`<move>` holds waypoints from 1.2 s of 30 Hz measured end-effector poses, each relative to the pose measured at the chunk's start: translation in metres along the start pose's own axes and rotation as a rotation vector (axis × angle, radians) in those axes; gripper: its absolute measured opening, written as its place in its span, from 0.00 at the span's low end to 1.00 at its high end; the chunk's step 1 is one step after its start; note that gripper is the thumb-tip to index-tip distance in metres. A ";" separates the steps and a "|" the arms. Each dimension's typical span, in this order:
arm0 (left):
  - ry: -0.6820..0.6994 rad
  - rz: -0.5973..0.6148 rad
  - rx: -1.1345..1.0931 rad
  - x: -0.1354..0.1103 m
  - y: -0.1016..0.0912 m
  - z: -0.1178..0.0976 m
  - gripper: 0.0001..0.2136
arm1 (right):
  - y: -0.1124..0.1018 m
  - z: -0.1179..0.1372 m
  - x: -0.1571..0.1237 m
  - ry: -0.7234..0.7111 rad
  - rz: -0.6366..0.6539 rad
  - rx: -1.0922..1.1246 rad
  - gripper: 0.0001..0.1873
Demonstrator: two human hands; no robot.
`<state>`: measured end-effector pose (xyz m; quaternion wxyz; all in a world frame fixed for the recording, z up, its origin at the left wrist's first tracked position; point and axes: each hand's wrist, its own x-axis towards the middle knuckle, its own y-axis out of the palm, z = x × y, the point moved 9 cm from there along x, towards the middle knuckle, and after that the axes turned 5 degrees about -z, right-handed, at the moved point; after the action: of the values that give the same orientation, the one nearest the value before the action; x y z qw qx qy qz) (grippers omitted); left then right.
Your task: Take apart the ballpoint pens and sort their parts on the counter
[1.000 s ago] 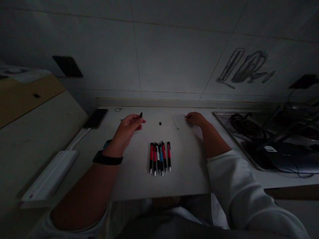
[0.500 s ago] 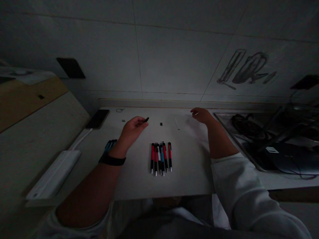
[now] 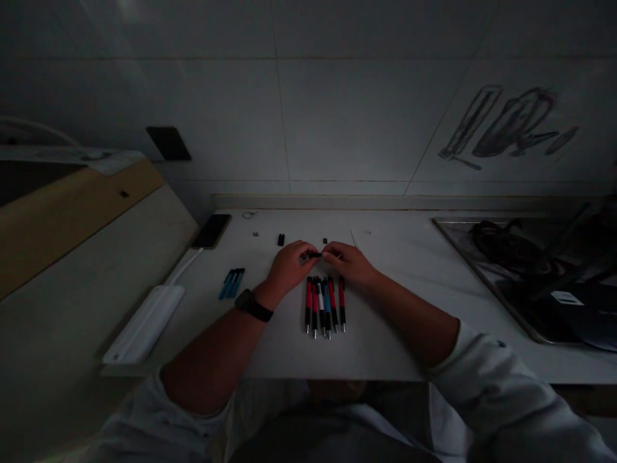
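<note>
My left hand (image 3: 292, 263) and my right hand (image 3: 351, 262) meet above the middle of the table. Their fingertips pinch a small black pen part (image 3: 315, 255) from either side; fingers hide some of it. Just nearer to me lies a row of several pens (image 3: 322, 299), red, white and blue with black grips, tips towards me. Beyond my hands are short black pieces (image 3: 281, 240), a tiny black piece (image 3: 325, 240) and thin white refills (image 3: 355, 238), partly covered by my right hand. Blue pen barrels (image 3: 232, 283) lie left of my left wrist.
At the left a phone (image 3: 212, 231) is cabled to a white power strip (image 3: 145, 325). Tiny bits (image 3: 256, 234) and a thin loop (image 3: 249, 215) lie near the wall. A metal tray (image 3: 482, 289) with dark cables stands at the right.
My left hand has moved right and nearer with the black part. My right hand has come in from the far right and now grips that part too. The camera view has shifted slightly.
</note>
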<state>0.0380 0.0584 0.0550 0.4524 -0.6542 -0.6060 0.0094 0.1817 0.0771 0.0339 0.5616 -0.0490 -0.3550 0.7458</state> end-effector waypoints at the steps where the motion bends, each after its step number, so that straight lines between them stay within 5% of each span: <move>1: 0.006 0.002 0.005 0.000 0.001 0.000 0.03 | 0.001 -0.004 -0.001 0.014 -0.019 0.010 0.14; 9: -0.035 -0.016 -0.037 -0.001 0.002 0.010 0.06 | -0.018 -0.030 -0.005 0.126 -0.133 0.040 0.18; 22: -0.029 -0.043 -0.072 0.002 -0.007 0.008 0.05 | -0.014 -0.027 -0.007 0.072 -0.175 0.130 0.16; 36: 0.063 -0.099 -0.051 0.002 -0.008 0.005 0.02 | -0.003 -0.035 -0.006 0.087 -0.084 0.133 0.18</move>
<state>0.0295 0.0617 0.0582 0.4544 -0.6347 -0.6231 -0.0492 0.2025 0.0891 0.0075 0.6094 -0.0289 -0.2817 0.7405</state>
